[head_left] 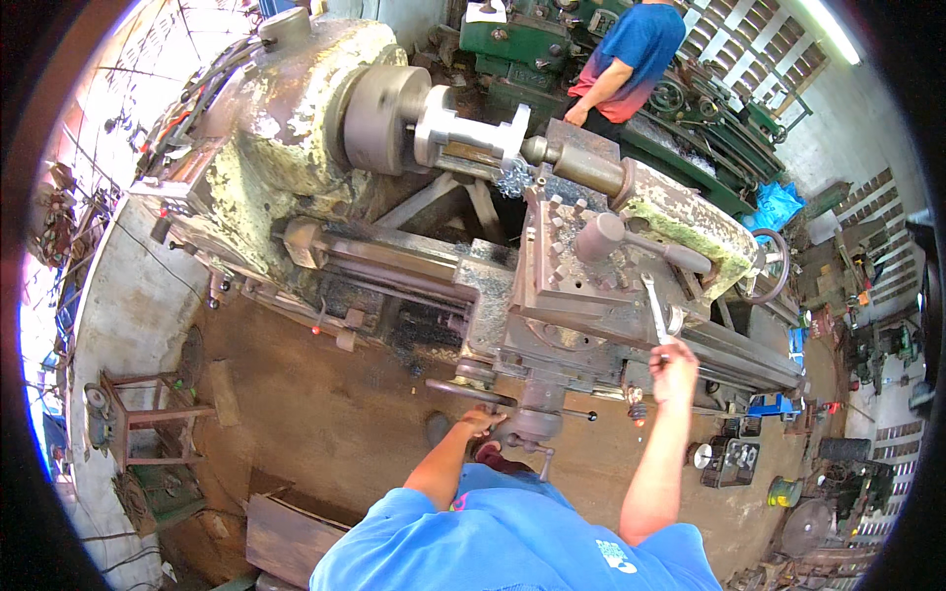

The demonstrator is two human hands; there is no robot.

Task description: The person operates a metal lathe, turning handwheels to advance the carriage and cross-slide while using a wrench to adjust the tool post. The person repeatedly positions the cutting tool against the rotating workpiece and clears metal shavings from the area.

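From across the lathe (365,264), I saw the right hand (674,371) gripping a wrench (657,311), its shaft jutting ahead of the fist beside the tool post (570,283)'s near right corner; the left hand (482,422) was at the handwheel (458,392)'s right edge, grip unclear.

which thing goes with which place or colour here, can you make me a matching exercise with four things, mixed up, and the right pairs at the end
Column one
1. wrench
2. left hand
3. crumpled plastic sheet
4. shiny metal workpiece

Column two
A. bright blue
B. between the chuck and the tailstock
C. in the right hand
D. at the handwheel, low in the picture

Right pairs: 1-C, 2-D, 3-A, 4-B
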